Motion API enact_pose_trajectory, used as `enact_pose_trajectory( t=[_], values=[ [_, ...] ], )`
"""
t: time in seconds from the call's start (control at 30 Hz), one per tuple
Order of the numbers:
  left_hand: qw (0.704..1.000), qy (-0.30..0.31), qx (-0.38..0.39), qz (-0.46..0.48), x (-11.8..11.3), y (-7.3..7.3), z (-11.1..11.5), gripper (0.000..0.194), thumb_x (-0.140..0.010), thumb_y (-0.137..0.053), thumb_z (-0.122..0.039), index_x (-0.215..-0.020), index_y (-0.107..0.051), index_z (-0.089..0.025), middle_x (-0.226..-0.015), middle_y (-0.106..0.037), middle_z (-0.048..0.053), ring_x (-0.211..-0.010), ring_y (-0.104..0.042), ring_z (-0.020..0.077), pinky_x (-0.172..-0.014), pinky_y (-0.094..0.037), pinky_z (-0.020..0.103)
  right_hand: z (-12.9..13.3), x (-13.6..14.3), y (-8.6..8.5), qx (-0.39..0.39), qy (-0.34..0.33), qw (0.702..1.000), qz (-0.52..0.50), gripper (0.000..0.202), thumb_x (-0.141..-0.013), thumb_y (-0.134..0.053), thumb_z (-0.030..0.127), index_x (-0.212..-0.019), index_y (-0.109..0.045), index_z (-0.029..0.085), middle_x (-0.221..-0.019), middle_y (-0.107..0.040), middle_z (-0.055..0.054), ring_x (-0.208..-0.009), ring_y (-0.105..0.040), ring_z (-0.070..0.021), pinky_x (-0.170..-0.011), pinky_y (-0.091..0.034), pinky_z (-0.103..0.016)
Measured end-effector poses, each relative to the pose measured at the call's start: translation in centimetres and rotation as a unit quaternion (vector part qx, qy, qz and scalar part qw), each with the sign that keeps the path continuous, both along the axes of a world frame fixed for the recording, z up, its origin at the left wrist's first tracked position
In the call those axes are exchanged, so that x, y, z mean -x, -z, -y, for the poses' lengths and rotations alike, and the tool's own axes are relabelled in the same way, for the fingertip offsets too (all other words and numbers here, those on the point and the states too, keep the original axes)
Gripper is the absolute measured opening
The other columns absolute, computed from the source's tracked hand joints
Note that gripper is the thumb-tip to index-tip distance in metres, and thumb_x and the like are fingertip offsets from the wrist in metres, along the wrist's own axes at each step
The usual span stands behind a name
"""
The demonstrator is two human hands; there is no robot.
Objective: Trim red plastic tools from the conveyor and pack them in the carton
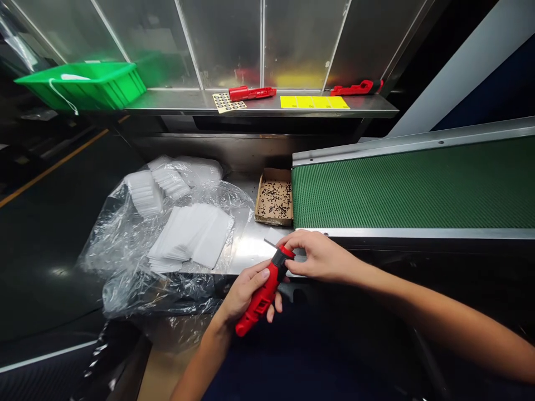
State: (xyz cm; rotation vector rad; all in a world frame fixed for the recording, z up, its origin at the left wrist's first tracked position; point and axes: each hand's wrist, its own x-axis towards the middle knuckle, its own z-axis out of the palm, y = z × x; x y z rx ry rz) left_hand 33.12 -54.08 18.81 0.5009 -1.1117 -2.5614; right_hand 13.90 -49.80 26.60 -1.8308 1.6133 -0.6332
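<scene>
My left hand (249, 291) is wrapped round a red and black plastic tool housing (264, 295), which tilts with its dark-collared end up and to the right. Thumb and fingers of my right hand (308, 253) close on that upper end at the collar; whether a small part sits between the fingertips is hidden. Just behind the upper end lies a small pale flat piece (273, 235) on the metal bench. Beyond it stands a shallow cardboard box (273, 214) with many tiny black pieces scattered inside.
White foam sleeves (192, 236) lie stacked on clear plastic film (112, 239) at left. A green conveyor belt (409, 189) runs right. The rear shelf (179, 101) holds a green bin (87, 86), red housings (253, 93), yellow labels (313, 102) and a sticker sheet (225, 103).
</scene>
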Motion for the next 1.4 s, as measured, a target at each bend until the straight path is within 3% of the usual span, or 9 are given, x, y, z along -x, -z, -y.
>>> enact_pose_trajectory(
  t=[0.1,0.57,0.77,0.87,1.03,1.2,1.3,1.4],
  values=[
    [1.0,0.023,-0.011,-0.018,-0.2,0.0,-0.2,0.046,-0.089,-0.064,-0.044,-0.12,-0.059,-0.009,-0.104,-0.068,0.016,-0.051,-0.065,0.0154,-0.037,-0.05,0.019,-0.2,0.4,-0.6,-0.033,-0.027,0.999,0.025,0.012,-0.069,-0.069,0.014,-0.061,-0.06,0.017,-0.102,-0.073,-0.004,-0.089,-0.067,-0.0197,-0.075,-0.047,-0.026],
    [0.999,0.028,-0.022,-0.033,-0.4,0.3,-0.7,0.044,-0.09,-0.063,-0.043,-0.118,-0.06,-0.009,-0.107,-0.068,0.018,-0.055,-0.067,0.0168,-0.038,-0.052,0.019,-0.1,1.0,-0.9,-0.099,-0.064,0.988,0.099,0.01,-0.074,-0.063,0.018,-0.066,-0.069,0.018,-0.098,-0.073,-0.002,-0.092,-0.064,-0.0194,-0.078,-0.046,-0.026],
    [0.999,0.02,-0.014,-0.022,-0.4,0.1,-0.7,0.047,-0.09,-0.063,-0.042,-0.123,-0.059,-0.009,-0.103,-0.069,0.017,-0.053,-0.065,0.016,-0.037,-0.05,0.019,0.0,1.3,-0.1,-0.123,-0.087,0.981,0.118,0.014,-0.079,-0.06,0.021,-0.072,-0.072,0.017,-0.086,-0.071,-0.001,-0.082,-0.063,-0.0173,-0.075,-0.046,-0.025],
    [1.0,0.018,-0.007,0.004,-0.1,0.2,-0.6,0.049,-0.089,-0.064,-0.043,-0.123,-0.059,-0.009,-0.097,-0.07,0.016,-0.05,-0.064,0.0161,-0.037,-0.05,0.02,0.0,0.9,0.8,-0.114,-0.057,0.989,0.073,0.013,-0.078,-0.061,0.02,-0.074,-0.073,0.017,-0.079,-0.07,-0.001,-0.077,-0.062,-0.0173,-0.073,-0.046,-0.026],
    [0.998,-0.029,0.015,0.044,0.7,0.8,-0.4,0.048,-0.088,-0.065,-0.044,-0.12,-0.06,-0.009,-0.091,-0.07,0.014,-0.046,-0.061,0.0136,-0.037,-0.048,0.019,-0.2,0.1,1.6,-0.022,0.051,0.995,-0.087,0.005,-0.073,-0.065,0.015,-0.074,-0.07,0.015,-0.084,-0.07,-0.008,-0.088,-0.061,-0.0234,-0.084,-0.045,-0.035],
    [1.0,0.01,-0.008,0.017,0.6,0.6,-0.4,0.05,-0.086,-0.065,-0.049,-0.116,-0.061,-0.008,-0.079,-0.07,0.011,-0.044,-0.06,0.0157,-0.034,-0.045,0.02,-0.3,1.4,0.6,-0.078,-0.047,0.992,0.083,0.01,-0.074,-0.063,0.019,-0.078,-0.072,0.017,-0.099,-0.072,-0.005,-0.093,-0.064,-0.0209,-0.086,-0.047,-0.031],
    [0.999,0.02,-0.006,0.024,0.4,0.0,-0.3,0.052,-0.087,-0.064,-0.053,-0.112,-0.063,-0.007,-0.065,-0.067,0.009,-0.04,-0.057,0.0155,-0.033,-0.04,0.019,-0.3,2.2,0.2,-0.109,-0.058,0.981,0.149,0.013,-0.074,-0.063,0.022,-0.081,-0.074,0.018,-0.112,-0.07,-0.004,-0.109,-0.062,-0.0237,-0.097,-0.044,-0.033],
    [0.999,0.034,-0.001,0.034,0.4,-0.4,-0.2,0.054,-0.086,-0.064,-0.057,-0.106,-0.065,-0.006,-0.056,-0.063,0.008,-0.038,-0.055,0.0152,-0.033,-0.039,0.019,-0.1,2.4,0.4,-0.127,-0.056,0.977,0.165,0.013,-0.075,-0.064,0.024,-0.079,-0.074,0.017,-0.115,-0.07,-0.005,-0.112,-0.061,-0.0247,-0.101,-0.042,-0.034]
  ],
)
